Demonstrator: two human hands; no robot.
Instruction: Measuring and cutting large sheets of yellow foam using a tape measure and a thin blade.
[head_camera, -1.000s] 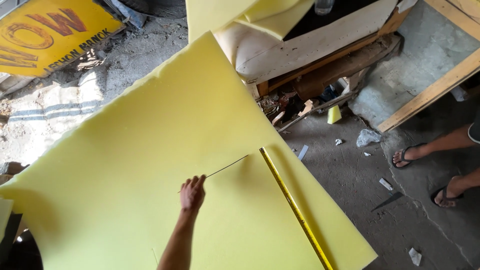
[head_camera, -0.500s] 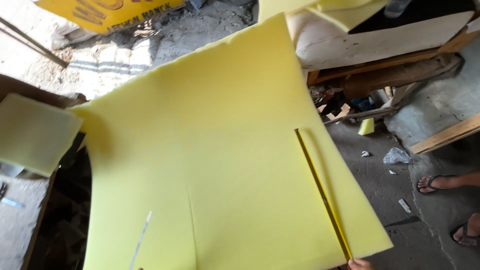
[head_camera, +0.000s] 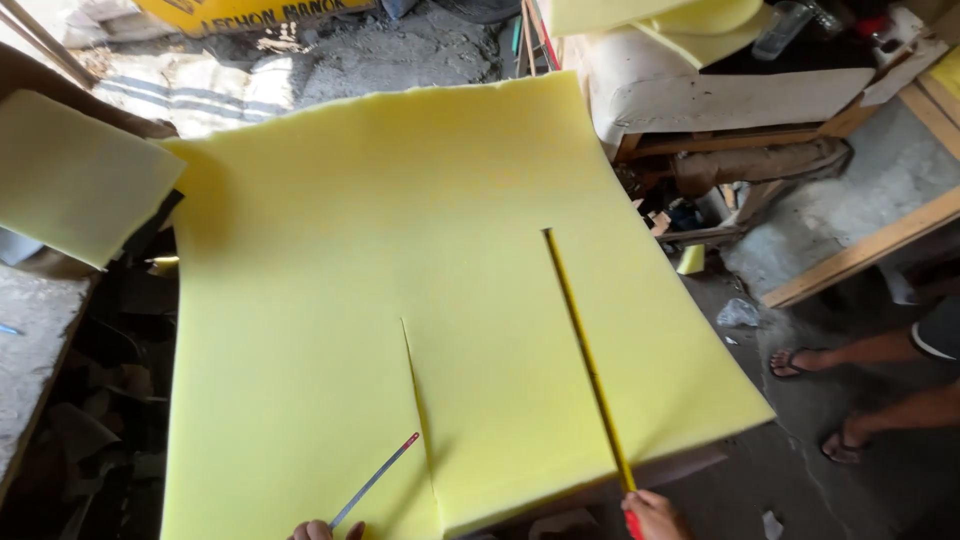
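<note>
Gripping a thin metal blade (head_camera: 373, 482) at its lower end, the left hand (head_camera: 322, 530) shows only its knuckles at the bottom edge of the head view. Its red-tipped end points up and right, close to a cut (head_camera: 417, 410) in the yellow foam sheet (head_camera: 380, 250). At the sheet's near edge, the right hand (head_camera: 652, 514) closes on the lower end of a long yellow ruler (head_camera: 585, 355), which lies on the foam and runs up and left. Another person's sandalled feet (head_camera: 820, 400) stand on the floor to the right.
</note>
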